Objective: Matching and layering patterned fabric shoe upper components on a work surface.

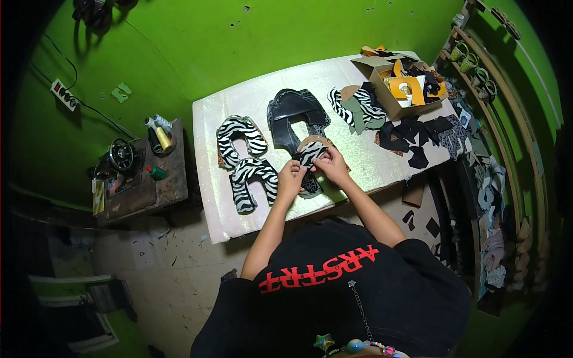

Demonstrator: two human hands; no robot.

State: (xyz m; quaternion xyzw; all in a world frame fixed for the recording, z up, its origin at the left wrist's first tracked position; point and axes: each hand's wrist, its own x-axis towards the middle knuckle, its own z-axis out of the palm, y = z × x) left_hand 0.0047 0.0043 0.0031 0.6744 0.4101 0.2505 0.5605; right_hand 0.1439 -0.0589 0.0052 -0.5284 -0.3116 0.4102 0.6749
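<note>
Both my hands grip a zebra-striped piece [311, 153] with a tan backing, which looks like a shoe upper, near the middle of the table. My left hand [290, 177] pinches its near left edge. On its right edge, my right hand [332, 165] has its fingers closed. Just beyond lie black pieces [290, 109], stacked and curved like shoe uppers. To the left, zebra-striped curved pieces [250, 173] sit in two groups. Patterned material [310, 190] shows partly beneath my hands.
A cardboard box [394, 107] of orange and black scraps stands at the back right. Zebra and green pieces [358, 110] and black scraps [412, 137] lie beside it. At left stands a sewing machine table [140, 200] with thread cones [162, 137]. A wooden rack [507, 113] lines the right wall.
</note>
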